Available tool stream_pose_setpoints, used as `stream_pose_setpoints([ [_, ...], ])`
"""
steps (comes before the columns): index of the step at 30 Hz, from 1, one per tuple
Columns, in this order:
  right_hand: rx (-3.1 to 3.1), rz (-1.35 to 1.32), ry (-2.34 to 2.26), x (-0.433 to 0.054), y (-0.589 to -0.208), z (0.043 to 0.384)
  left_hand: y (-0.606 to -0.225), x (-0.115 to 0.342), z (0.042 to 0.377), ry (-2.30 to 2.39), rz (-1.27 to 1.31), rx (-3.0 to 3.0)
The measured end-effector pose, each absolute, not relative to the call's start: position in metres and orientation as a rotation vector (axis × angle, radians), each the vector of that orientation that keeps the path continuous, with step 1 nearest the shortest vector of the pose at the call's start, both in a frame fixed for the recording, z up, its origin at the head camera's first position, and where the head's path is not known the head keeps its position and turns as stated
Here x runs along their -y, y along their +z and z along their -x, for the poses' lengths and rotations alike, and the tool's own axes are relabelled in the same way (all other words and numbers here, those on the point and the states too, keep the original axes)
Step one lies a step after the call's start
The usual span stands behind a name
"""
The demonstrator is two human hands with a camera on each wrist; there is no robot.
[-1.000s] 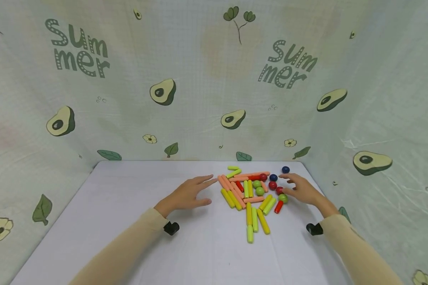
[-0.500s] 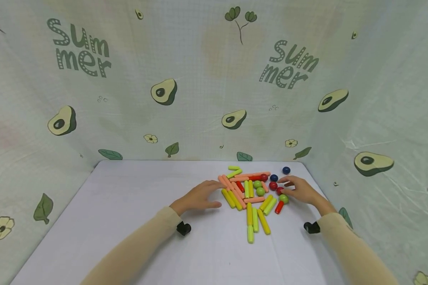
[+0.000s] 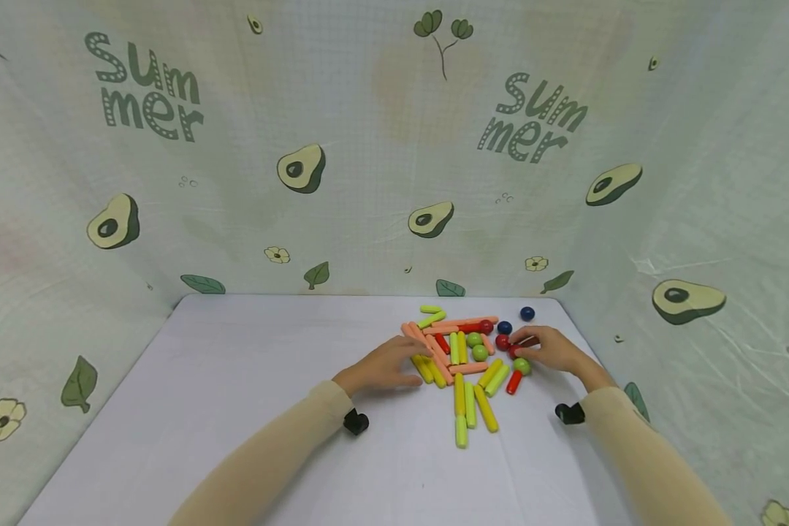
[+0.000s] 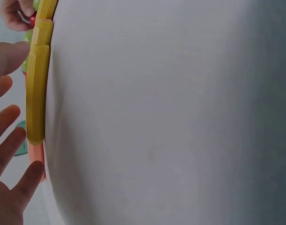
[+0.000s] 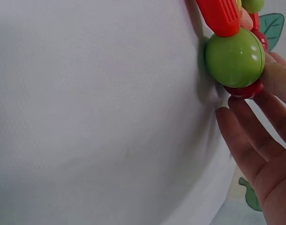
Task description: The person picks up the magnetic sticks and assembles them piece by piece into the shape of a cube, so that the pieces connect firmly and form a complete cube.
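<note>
Colourful plastic toy sticks and balls lie together on the white table right of centre. My right hand curls its thumb and fingers about a red ball, which a green ball partly hides in the right wrist view. A red stick lies against that green ball. On the other side, my left hand hovers with spread, relaxed fingers at the pile's left edge, fingertips over the yellow sticks. In the left wrist view a yellow stick runs beside its fingers, which hold nothing.
Orange sticks and more yellow and lime sticks spread between the hands. Dark blue balls sit near the back right corner. A patterned cloth hangs behind the table and along its sides.
My left hand has moved right, from beside the pile to over the yellow sticks. My right hand has shifted slightly left and closed its fingers in at the red ball.
</note>
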State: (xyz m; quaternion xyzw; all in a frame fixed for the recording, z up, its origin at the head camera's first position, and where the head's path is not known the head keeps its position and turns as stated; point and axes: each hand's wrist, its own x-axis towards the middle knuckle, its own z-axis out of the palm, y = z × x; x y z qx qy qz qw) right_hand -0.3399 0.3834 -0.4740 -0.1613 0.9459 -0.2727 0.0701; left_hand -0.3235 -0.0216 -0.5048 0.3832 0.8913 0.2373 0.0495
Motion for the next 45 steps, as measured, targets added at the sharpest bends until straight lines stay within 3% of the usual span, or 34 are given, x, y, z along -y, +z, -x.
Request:
stream_pose_setpoints([
  [33,-2.767,0.418,-0.752,-0.385,-0.466,0.342,-0.502,0.045,0.32,0.566,-1.18,-2.808],
  [45,-2.905,0.47,-0.776,-0.367,-0.447,0.324,-0.5,0.069,0.307,0.666,-1.051,-2.844],
])
